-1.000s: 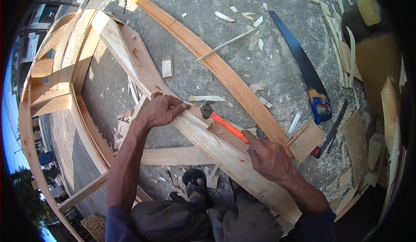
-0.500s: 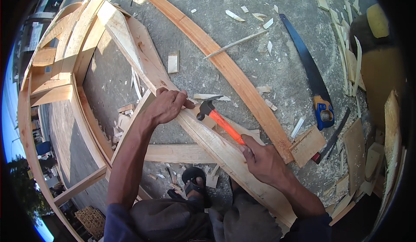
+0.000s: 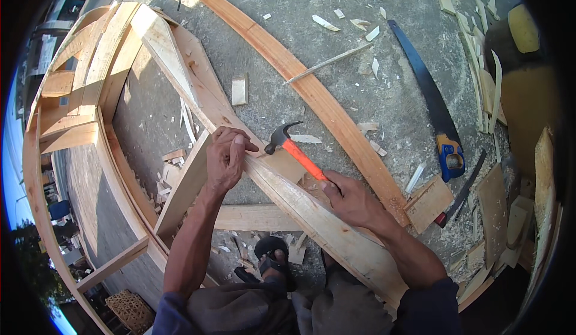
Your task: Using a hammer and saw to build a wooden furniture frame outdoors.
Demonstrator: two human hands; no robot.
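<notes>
My right hand (image 3: 354,202) grips a claw hammer by its orange handle (image 3: 305,158). The dark hammer head (image 3: 279,137) hangs just right of my left hand, above the wooden frame. My left hand (image 3: 228,158) is closed, thumb and fingers pinched together at the edge of a long wooden beam (image 3: 336,230). Whatever it pinches, if anything, is too small to make out. The beam slants from the upper left down to the lower right in front of me. A wooden crosspiece (image 3: 186,185) meets it below my left wrist.
A curved wooden frame (image 3: 90,107) stands on the left. Beyond the beam lie a long plank (image 3: 312,95) and a handsaw (image 3: 429,89) with a blue handle. Wood offcuts (image 3: 429,202) and shavings litter the concrete floor. My sandalled foot (image 3: 275,260) is below the beam.
My left hand has turned, its fingers drawing into a pinch near the beam's edge. The hammer and my right hand have shifted slightly left, with the head a little higher.
</notes>
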